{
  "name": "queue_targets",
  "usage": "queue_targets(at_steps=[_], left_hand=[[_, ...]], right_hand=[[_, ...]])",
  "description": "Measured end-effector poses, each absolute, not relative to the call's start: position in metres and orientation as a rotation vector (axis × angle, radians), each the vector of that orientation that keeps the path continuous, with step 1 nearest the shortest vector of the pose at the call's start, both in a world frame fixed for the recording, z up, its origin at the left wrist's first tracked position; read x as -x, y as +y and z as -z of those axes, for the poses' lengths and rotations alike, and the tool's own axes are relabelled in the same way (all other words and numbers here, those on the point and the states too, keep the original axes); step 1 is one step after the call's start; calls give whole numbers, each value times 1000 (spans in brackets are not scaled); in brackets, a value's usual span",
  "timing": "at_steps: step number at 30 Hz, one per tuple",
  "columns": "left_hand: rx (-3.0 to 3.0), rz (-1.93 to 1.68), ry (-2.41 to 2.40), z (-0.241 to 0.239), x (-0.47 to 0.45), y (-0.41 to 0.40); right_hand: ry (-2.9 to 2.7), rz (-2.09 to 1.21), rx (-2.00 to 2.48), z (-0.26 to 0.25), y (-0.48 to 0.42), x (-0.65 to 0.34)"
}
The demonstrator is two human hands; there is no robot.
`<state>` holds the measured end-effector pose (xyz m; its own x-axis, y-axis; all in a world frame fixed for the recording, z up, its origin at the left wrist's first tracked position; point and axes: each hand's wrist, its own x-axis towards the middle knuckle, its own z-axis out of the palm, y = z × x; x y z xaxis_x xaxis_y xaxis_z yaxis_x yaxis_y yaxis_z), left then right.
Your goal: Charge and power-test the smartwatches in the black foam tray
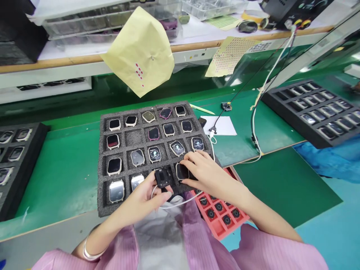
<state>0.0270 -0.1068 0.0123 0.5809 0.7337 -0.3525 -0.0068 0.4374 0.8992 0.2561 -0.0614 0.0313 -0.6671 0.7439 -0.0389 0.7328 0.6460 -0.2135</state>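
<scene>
My left hand (pixel 146 197) pinches a small black square fixture (pixel 163 177) with a white cable (pixel 180 202) running from it, at the front edge of a dark foam tray (pixel 101 180). My right hand (pixel 201 168) is closed round a black-faced smartwatch body (pixel 182 171) in the tray's front row, fingers curled over it. The tray's pockets hold several smartwatch bodies, some with lit screens (pixel 154 153).
A red tray (pixel 218 228) of small round black parts lies under my right forearm. Other dark trays of watches sit at far left (pixel 17 157) and at right (pixel 317 108). Cables (pixel 254 112), white paper (pixel 223 125), a hanging yellow sheet (pixel 142 52) and a raised shelf are behind.
</scene>
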Motion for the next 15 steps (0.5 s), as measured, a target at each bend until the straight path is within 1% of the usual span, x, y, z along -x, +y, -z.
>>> queue_targets(at_steps=[3,7,9,15], left_hand=[[-1000,-557,845,-8,-27,-105],[-974,-544,809,-3,-29,-102],[-1003,-538,812,-1,-29,-102],[-1083,-582,862,4,-27,-103]], right_hand=[[-2812,-328,1264,-36,-59,-256],[-2613,-563,1161,-51,-65,-257],[-2525,-631,1068,-54,-70,-249],[-2497,-529,911,-38,-75,-217]])
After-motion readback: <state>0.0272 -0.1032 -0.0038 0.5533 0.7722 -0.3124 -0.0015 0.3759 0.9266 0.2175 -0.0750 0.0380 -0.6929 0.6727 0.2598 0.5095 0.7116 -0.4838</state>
